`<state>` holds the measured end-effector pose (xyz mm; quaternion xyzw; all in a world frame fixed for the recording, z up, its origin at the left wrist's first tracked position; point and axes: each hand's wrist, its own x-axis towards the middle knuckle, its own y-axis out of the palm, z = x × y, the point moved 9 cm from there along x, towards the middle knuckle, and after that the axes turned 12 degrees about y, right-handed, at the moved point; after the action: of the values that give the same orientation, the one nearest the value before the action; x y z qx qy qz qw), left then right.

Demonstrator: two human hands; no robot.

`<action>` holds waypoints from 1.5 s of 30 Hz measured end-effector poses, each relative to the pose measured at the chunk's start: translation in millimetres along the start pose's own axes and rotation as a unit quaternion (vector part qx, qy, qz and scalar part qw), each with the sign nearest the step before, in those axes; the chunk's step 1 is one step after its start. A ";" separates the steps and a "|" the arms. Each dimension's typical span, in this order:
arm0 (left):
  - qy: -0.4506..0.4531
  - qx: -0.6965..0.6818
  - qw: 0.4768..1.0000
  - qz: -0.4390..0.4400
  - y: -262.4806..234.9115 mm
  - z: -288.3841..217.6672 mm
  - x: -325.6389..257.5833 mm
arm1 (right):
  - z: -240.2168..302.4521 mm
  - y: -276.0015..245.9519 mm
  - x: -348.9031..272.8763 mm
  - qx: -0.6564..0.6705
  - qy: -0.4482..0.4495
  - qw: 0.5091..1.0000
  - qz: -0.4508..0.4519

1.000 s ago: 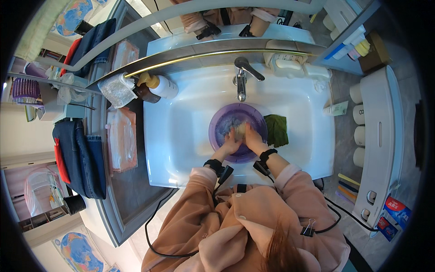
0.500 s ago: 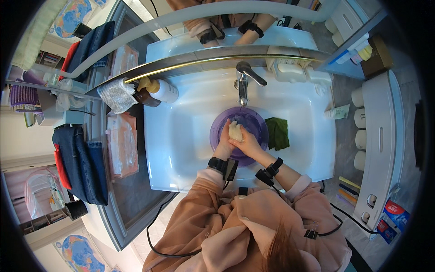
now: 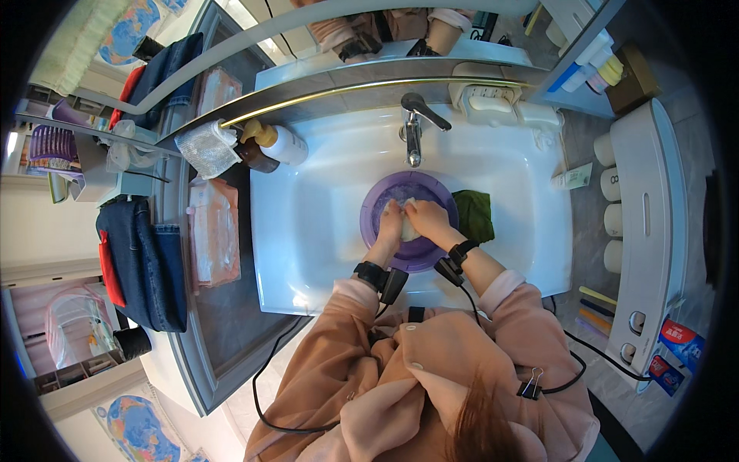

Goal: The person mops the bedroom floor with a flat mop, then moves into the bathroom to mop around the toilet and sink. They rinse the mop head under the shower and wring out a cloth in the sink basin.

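Over a purple basin [image 3: 367,219], my left hand [image 3: 390,222] and my right hand [image 3: 428,218] are close together, with fingers curled on a small cream-white cloth [image 3: 409,230]. Both hands grip it, and part of the cloth shows between them. Bubbly or cloudy water [image 3: 406,190] is visible at the far side of the basin, which stands in a white sink [image 3: 308,239]. Just beyond it is the spout of a chrome faucet [image 3: 413,142]. A dark green cloth [image 3: 475,215] lies against the basin's right side.
Pump bottles [image 3: 283,145] stand at the sink's far left corner, beside a silvery mesh cloth [image 3: 208,148]. A soap dish [image 3: 490,104] sits at the back right. A tube [image 3: 574,177] rests by the right rim. A mirror spans the back. Folded jeans [image 3: 142,266] lie left.
My hands have shifted from cupping the bunched cloth to pinching it with fingertips together, and the cloth now sits lower between them. The whole view has moved slightly.
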<state>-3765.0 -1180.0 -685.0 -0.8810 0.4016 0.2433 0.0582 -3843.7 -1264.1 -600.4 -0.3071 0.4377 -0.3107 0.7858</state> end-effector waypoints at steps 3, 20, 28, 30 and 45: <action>0.055 0.153 0.984 0.077 -8.0 -19.6 -5.0 | -31.4 1.4 5.3 0.007 0.066 0.997 0.045; 0.186 0.495 0.762 0.373 28.6 48.0 -0.5 | -50.7 49.0 -9.5 -0.082 -0.162 0.982 -0.046; 0.019 0.087 0.978 0.190 20.8 71.0 19.3 | -51.4 65.2 38.7 0.199 -0.013 0.978 -0.053; -0.030 -0.100 0.982 0.158 24.1 60.2 13.5 | -68.8 99.6 35.0 0.435 0.214 0.860 0.157; -0.221 -0.487 0.824 0.187 40.4 10.7 -9.3 | 26.7 -1.2 -46.4 0.278 -0.120 0.952 0.039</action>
<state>-3804.0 -1197.7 -686.2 -0.6250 0.3644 0.6020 -0.3378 -3840.2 -1224.1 -565.0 -0.0940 0.2481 -0.3499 0.8985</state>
